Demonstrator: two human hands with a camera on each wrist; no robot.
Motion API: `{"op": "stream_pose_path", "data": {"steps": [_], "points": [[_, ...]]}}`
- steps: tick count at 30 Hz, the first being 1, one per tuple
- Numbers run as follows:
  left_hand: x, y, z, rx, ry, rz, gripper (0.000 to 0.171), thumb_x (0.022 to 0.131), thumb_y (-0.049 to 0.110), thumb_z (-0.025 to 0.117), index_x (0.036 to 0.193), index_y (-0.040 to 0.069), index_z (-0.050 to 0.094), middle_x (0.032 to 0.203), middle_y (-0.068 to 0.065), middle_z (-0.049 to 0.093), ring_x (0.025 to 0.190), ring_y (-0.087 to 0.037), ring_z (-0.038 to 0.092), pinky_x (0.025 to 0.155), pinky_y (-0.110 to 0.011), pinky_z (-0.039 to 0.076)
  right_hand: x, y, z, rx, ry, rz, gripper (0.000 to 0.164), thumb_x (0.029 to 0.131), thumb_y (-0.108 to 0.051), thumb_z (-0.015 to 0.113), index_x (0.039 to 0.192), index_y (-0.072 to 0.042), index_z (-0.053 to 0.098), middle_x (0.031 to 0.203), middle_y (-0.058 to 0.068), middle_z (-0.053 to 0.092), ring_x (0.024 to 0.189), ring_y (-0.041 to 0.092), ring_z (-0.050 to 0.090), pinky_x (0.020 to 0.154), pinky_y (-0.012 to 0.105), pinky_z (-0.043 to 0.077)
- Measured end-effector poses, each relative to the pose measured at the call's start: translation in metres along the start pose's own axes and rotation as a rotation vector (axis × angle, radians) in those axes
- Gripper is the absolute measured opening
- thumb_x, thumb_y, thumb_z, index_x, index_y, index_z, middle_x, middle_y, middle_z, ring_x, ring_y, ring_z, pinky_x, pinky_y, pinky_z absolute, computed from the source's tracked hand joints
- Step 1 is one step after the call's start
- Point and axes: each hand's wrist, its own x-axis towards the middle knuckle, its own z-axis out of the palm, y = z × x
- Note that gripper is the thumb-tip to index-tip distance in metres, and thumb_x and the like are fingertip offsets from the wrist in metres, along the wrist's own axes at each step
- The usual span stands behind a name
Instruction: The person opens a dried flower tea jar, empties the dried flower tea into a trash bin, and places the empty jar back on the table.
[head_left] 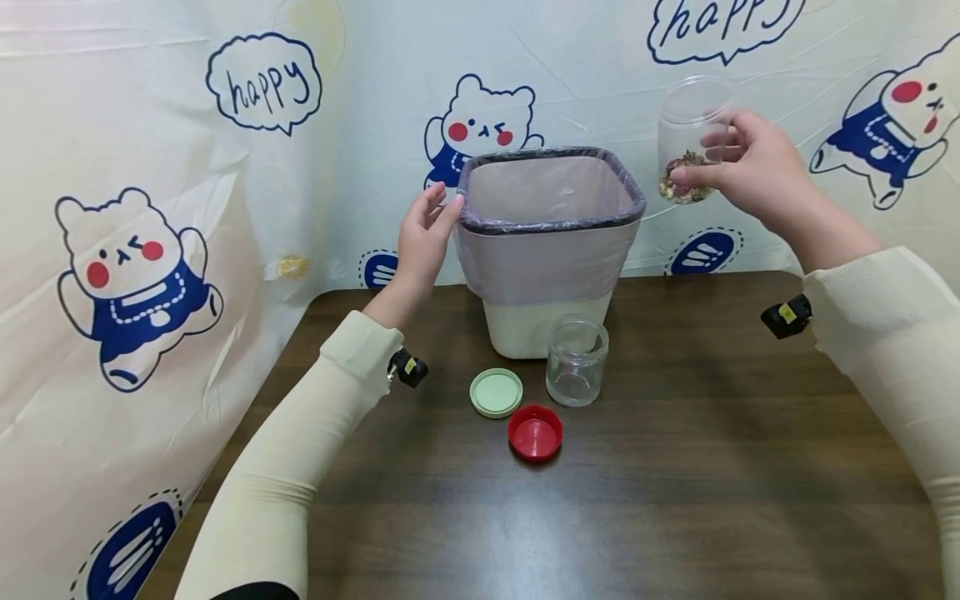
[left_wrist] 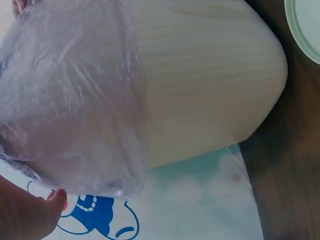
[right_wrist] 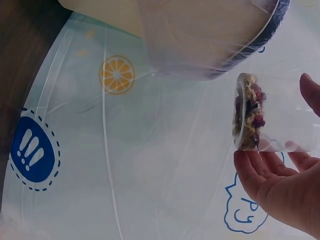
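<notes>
My right hand point(head_left: 761, 171) grips a clear jar point(head_left: 688, 108) up to the right of the bin, with the thumb on the near side and fingers behind. Dried flower buds point(right_wrist: 251, 112), dark red and yellowish, lie at the jar's bottom; its mouth is uncovered. A cream trash bin point(head_left: 543, 325) stands toward the back of the table, lined with a translucent purplish bag point(head_left: 543, 262) folded over its rim. My left hand point(head_left: 425, 237) is at the bin's upper left side, fingers loosely extended and the thumb right at the rim.
An uncovered glass jar point(head_left: 576, 367) stands close in front of the bin. Left of it lies a pale green lid point(head_left: 496, 393), with a red lid point(head_left: 535, 433) nearer me. Behind the brown table point(head_left: 637, 500) hangs a printed curtain point(head_left: 375, 100).
</notes>
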Motion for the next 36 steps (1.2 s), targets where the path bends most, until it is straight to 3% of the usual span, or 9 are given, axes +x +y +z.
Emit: {"op": "stream_pose_path", "data": {"steps": [6,15,36], "points": [[0.009,-0.004,0.003,-0.063,-0.036,-0.066,0.059,0.097,0.038,0.057,0.147,0.011,0.039,0.148,-0.005,0.043,0.131,-0.013,0.043,0.103,-0.028,0.039,0.007,-0.004,0.001,-0.001,0.004,-0.006,0.076,0.085,-0.040,0.073,0.149,-0.028,0.035,0.153,0.008,0.034,0.141,0.029,0.030,0.109,0.057,0.024],[0.017,-0.006,0.009,-0.132,-0.069,-0.108,0.054,0.098,0.026,0.052,0.148,0.009,0.039,0.149,-0.006,0.041,0.132,-0.015,0.042,0.106,-0.037,0.037,0.015,-0.013,0.006,-0.061,0.012,-0.012,0.083,0.084,-0.042,0.074,0.152,-0.026,0.030,0.156,0.007,0.030,0.142,0.030,0.027,0.108,0.057,0.027],[0.019,-0.006,0.018,-0.207,-0.043,-0.156,0.056,0.094,0.019,0.047,0.148,0.010,0.039,0.153,-0.003,0.035,0.135,-0.017,0.038,0.109,-0.044,0.031,0.027,-0.027,0.019,-0.250,0.032,-0.102,0.085,0.088,-0.033,0.072,0.155,-0.016,0.023,0.154,0.015,0.031,0.139,0.036,0.029,0.105,0.056,0.032]]}}
